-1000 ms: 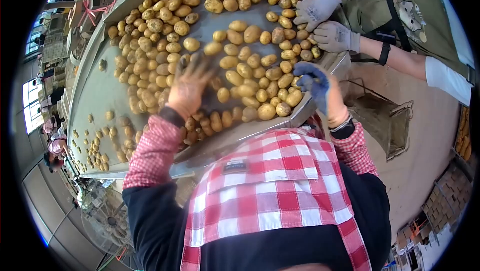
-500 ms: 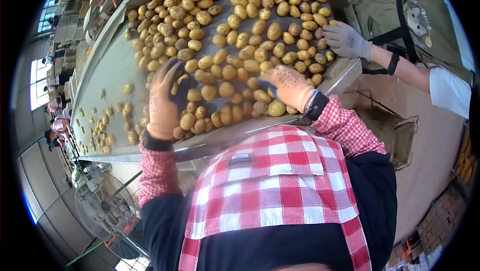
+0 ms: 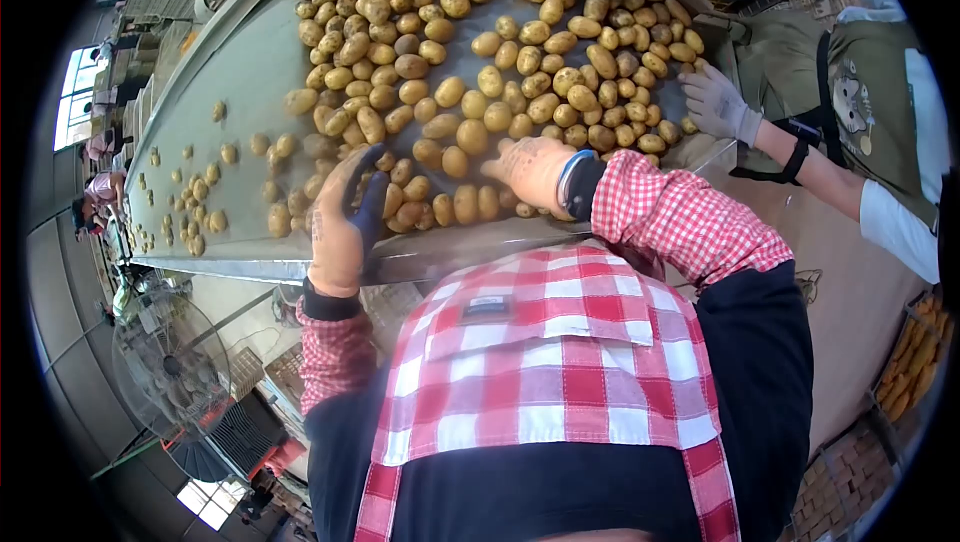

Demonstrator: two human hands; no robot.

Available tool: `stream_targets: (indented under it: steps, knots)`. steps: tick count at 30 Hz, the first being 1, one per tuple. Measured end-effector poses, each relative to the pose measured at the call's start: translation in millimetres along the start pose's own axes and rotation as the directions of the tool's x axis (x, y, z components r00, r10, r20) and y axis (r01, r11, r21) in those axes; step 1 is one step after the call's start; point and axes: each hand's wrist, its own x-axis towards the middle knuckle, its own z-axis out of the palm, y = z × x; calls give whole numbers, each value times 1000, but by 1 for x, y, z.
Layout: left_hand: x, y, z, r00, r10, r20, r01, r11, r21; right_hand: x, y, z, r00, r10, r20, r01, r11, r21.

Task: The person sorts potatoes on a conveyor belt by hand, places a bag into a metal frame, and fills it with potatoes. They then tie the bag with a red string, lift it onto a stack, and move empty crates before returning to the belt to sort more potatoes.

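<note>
Many yellow-brown potatoes (image 3: 472, 137) lie spread over a grey-green belt (image 3: 235, 92). My left hand (image 3: 338, 227), in an orange glove with a dark blue palm, is at the near side of the belt. Its thumb stands apart from the fingers, and the palm faces the potatoes on its right; nothing is held. My right hand (image 3: 537, 174), gloved alike, reaches left over the near potatoes with its fingertips against them. Its palm side is hidden. A small group of potatoes (image 3: 465, 204) lies between my two hands.
Across on the right, a co-worker's grey-gloved hands (image 3: 720, 107) are at the potatoes. A metal rim (image 3: 440, 257) runs along the belt's near edge. A large fan (image 3: 172, 362) stands at lower left, and a crate of long orange-yellow items (image 3: 912, 357) at far right.
My view has shifted. My hands have drawn back toward the near rim, my right hand moving over the nearest potatoes. A second hand of the co-worker now shows at the top.
</note>
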Motion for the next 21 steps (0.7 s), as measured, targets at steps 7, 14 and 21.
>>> stream_targets:
  steps: [7,14,21]
  knots:
    - [-8,18,-4,991,11,136,-18,999,47,-10,51,4,980,140,-141,61,462,885]
    - [15,33,74,655,235,718,-390,919,56,-101,70,39,814,253,-523,548,-632,547]
    - [47,15,121,234,333,913,-875,482,49,-114,36,71,762,425,-488,533,-840,100]
